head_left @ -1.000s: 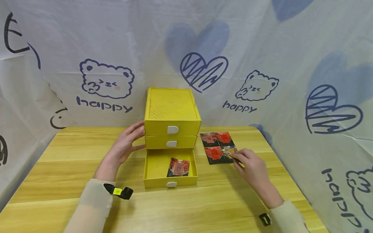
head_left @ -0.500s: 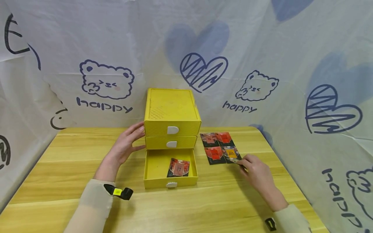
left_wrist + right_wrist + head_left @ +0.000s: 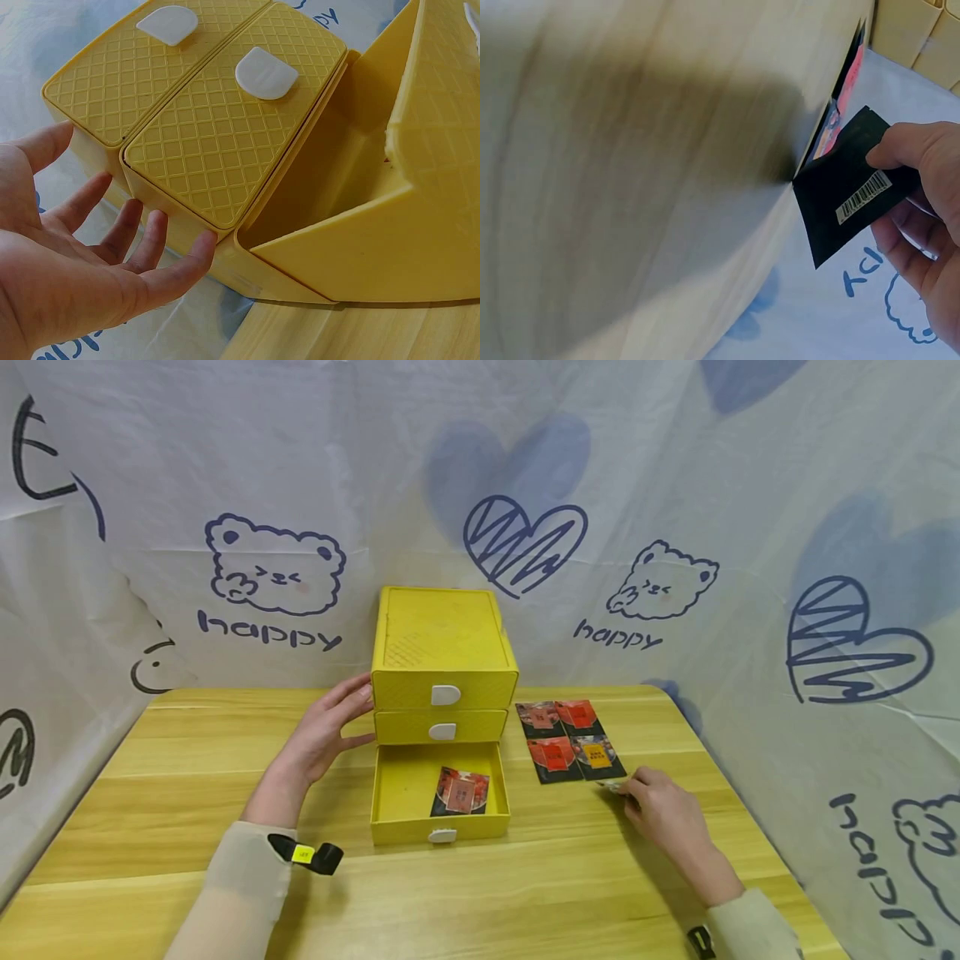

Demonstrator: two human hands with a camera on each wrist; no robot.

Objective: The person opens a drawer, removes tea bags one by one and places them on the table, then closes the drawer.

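Note:
My right hand [image 3: 667, 814] pinches a small flat packet [image 3: 851, 184] between thumb and fingers. The packet's black back with a barcode faces the right wrist camera. In the head view it appears edge-on, just in front of several red and black packets [image 3: 553, 755] laid flat in a block. At the left side of a yellow drawer box [image 3: 442, 631], my left hand [image 3: 324, 731] has its fingers spread, the fingertips against the wall. The bottom drawer [image 3: 401, 789] is pulled out, and one red and black packet [image 3: 460, 792] lies inside it.
The box's upper two drawers are shut, each with a white tab [image 3: 445, 695]. Everything stands on a wood-grain table [image 3: 420, 902]. Behind and beside it hangs a white cloth [image 3: 405, 468] with blue bears and hearts.
My right hand has drawn back toward me and slightly right with its packet, away from the block, uncovering the yellow-labelled packet there. My left hand has kept its place.

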